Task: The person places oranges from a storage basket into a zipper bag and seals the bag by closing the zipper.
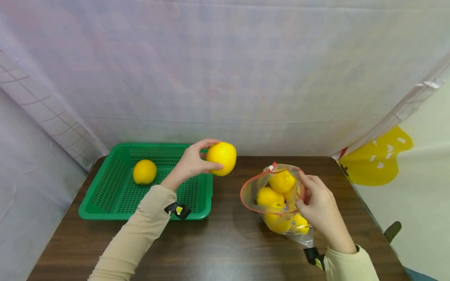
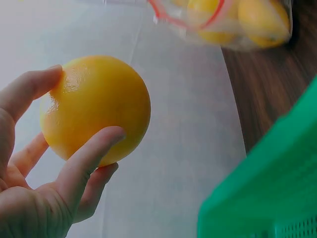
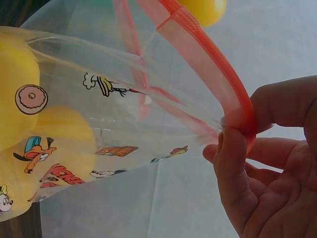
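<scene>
My left hand (image 1: 197, 159) holds a round yellow fruit (image 1: 222, 158), like an orange or grapefruit, in the air over the right rim of the green basket (image 1: 205, 212). In the left wrist view, thumb and fingers curl round this fruit (image 2: 99, 106). My right hand (image 1: 318, 205) pinches the red zip edge of a clear plastic bag (image 1: 251, 195), whose mouth gapes toward the left. Several yellow fruits (image 1: 282, 182) fill the bag. Cartoon prints show on its side in the right wrist view, where the fingertips grip the red strip (image 3: 233, 94).
One more yellow fruit (image 1: 144, 172) lies inside the basket, toward its left. Both basket and bag stand on a dark wooden table (image 1: 225, 242). A pale cloth (image 1: 225, 78) hangs behind the table, and a yellow patterned shape (image 1: 377, 162) is at the right.
</scene>
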`<state>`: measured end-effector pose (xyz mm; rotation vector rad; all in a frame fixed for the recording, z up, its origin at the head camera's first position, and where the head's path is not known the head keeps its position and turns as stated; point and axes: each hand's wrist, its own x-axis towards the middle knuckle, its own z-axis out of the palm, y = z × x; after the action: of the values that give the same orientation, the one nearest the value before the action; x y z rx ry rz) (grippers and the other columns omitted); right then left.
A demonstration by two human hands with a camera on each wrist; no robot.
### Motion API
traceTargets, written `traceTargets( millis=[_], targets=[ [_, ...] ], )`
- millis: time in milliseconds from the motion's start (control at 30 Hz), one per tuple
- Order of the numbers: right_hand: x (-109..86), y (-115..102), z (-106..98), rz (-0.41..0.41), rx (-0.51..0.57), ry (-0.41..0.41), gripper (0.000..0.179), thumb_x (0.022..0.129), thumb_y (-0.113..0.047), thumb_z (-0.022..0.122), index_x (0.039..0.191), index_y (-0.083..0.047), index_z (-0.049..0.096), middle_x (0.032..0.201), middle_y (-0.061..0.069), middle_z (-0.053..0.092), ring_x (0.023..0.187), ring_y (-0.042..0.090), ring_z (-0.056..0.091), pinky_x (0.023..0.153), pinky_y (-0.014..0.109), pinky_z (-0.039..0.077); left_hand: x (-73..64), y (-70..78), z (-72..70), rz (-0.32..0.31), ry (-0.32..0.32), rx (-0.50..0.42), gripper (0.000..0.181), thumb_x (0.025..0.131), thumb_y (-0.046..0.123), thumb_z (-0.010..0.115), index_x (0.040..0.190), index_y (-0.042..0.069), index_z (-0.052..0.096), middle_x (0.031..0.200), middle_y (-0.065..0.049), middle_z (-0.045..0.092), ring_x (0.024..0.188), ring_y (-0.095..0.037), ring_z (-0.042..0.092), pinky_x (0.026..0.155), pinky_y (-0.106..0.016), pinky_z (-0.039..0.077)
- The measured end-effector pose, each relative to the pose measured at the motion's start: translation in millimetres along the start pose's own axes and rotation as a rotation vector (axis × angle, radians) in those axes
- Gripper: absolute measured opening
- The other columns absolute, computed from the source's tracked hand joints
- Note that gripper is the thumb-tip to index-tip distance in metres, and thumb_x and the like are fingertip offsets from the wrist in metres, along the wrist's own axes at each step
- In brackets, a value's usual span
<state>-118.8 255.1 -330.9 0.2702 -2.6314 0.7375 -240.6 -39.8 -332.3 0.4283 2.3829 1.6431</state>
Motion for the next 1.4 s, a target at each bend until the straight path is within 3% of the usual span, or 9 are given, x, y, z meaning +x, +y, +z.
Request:
traceTargets(
  millis=[233, 467, 867, 1200, 1400],
  targets=[
    [0.0, -1, 1, -0.017, 0.017, 0.021, 0.057, 0.06, 0.016, 0.064, 0.116, 0.018, 0.051, 0.102, 0.021, 0.054, 0.06, 0.012, 0.044, 0.048, 0.018, 0.04, -6.4, 12.1, 30.4, 0.066, -0.074, -0.053, 0.062, 0.069, 0.017, 0.079, 0.125, 0.025, 0.052, 0.129, 0.0, 0.046, 0.103, -0.026, 0.054, 0.058, -0.032, 0.054],
    [-0.1, -2, 3, -0.013, 0.019, 0.029, 0.058, 0.06, 0.016, 0.065, 0.116, 0.018, 0.051, 0.102, 0.021, 0.054, 0.06, 0.012, 0.044, 0.047, 0.018, 0.039, -6.9, 13.9, 57.5, 0.097, -0.145, -0.059, 0.063, 0.07, 0.019, 0.078, 0.126, 0.026, 0.052, 0.129, -0.002, 0.046, 0.101, -0.026, 0.055, 0.058, -0.03, 0.054],
    [2.2, -3, 5, -0.004, 0.026, 0.026, 0.058, 0.061, 0.016, 0.063, 0.118, 0.018, 0.05, 0.102, 0.022, 0.053, 0.06, 0.014, 0.043, 0.047, 0.018, 0.039, -0.7, 10.8, 96.4, 0.186, -0.216, 0.091, 0.063, 0.068, 0.02, 0.08, 0.125, 0.022, 0.054, 0.126, 0.001, 0.052, 0.101, -0.019, 0.057, 0.08, -0.024, 0.048],
    [2.4, -3, 8, -0.012, 0.029, 0.049, 0.058, 0.061, 0.016, 0.063, 0.117, 0.018, 0.05, 0.1, 0.022, 0.053, 0.057, 0.013, 0.042, 0.046, 0.019, 0.039, 0.9, 6.8, 111.4, 0.22, -0.257, 0.138, 0.067, 0.067, 0.018, 0.08, 0.128, 0.019, 0.053, 0.126, -0.003, 0.054, 0.102, -0.016, 0.056, 0.084, -0.022, 0.046],
    [3.4, -5, 8, 0.002, 0.039, 0.029, 0.055, 0.062, 0.016, 0.063, 0.115, 0.018, 0.052, 0.1, 0.021, 0.053, 0.059, 0.013, 0.042, 0.047, 0.018, 0.039, 2.5, 13.8, 99.5, 0.208, -0.249, 0.07, 0.066, 0.074, 0.019, 0.075, 0.133, 0.018, 0.046, 0.133, -0.008, 0.047, 0.111, -0.03, 0.053, 0.089, -0.034, 0.047]
  ],
)
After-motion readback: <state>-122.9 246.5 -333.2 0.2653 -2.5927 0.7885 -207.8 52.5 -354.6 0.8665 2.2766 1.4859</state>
